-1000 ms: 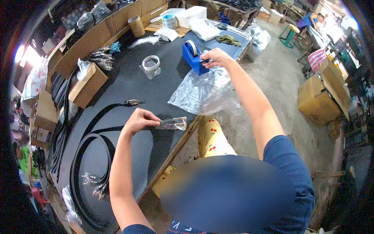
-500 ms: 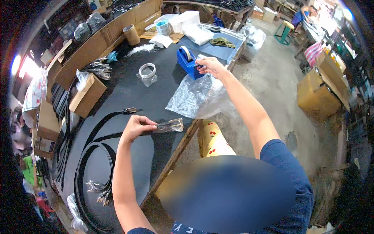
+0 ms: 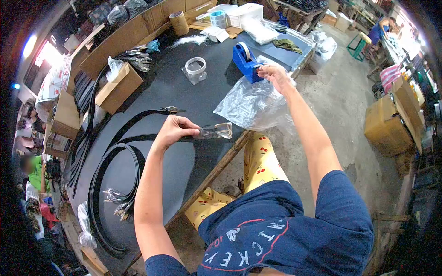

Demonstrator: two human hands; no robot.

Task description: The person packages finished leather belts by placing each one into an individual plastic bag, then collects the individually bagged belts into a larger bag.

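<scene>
My left hand (image 3: 177, 130) pinches a black belt near its end, just behind a metal buckle (image 3: 224, 130) covered in clear plastic. From the fingers, the belt strap (image 3: 133, 139) runs left toward the coiled belts (image 3: 94, 193) on the dark table. Beyond, at the front cutter of a blue tape dispenser (image 3: 243, 64), my right hand (image 3: 275, 76) has its fingertips closed on the tape; the clear strip itself hardly shows. Below that hand lies a heap of clear plastic bags (image 3: 246, 103). Another belt end with a buckle (image 3: 170, 110) rests above my left hand.
A clear tape roll (image 3: 195, 66) stands mid-table. Cardboard boxes (image 3: 119, 87) and bundled belts line the left side. White containers (image 3: 245, 15) and a cardboard tube (image 3: 178, 23) are at the back. The wooden table edge (image 3: 216, 174) runs beside my legs; a person (image 3: 384, 28) works far right.
The view has shifted, so the table appears farther right and higher, and my shirt shows more. Both hands keep nearly the same places, left at the belt, right at the dispenser.
</scene>
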